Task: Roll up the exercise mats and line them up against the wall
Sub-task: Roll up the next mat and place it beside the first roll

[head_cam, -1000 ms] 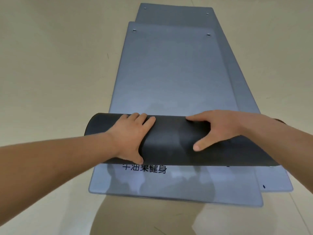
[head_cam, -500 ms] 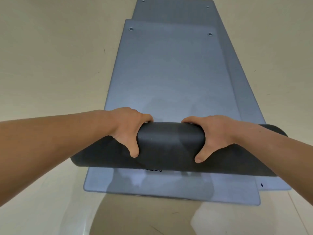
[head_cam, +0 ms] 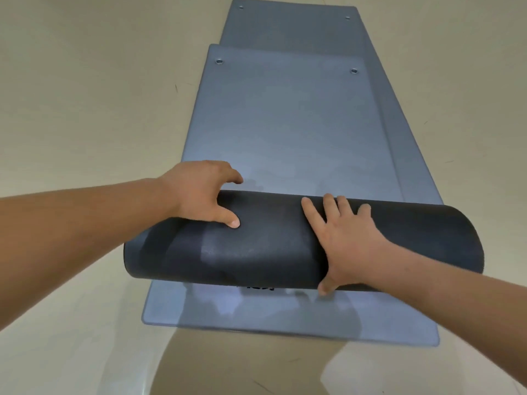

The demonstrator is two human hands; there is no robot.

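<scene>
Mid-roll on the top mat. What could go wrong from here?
1. The roll looks wide and loose. The right hand only lies flat on it, so it may spring open if pressure eases.
2. The left hand grips the far side, but neither end is held, so the roll could go crooked.
3. The mat underneath might slide along.

Floor (head_cam: pixel 85 95): smooth, pale beige, glossy, with a few faint scuffs. Directly on it: flat blue-grey exercise mats, overlapped lengthwise.
- Farthest mat (head_cam: pixel 293 27): two metal eyelets (head_cam: pixel 241 7) at its far corners, slightly askew, largely overlaid.
- Near mat (head_cam: pixel 285 317): rounded corners, near end on the floor, black print partly hidden.
</scene>
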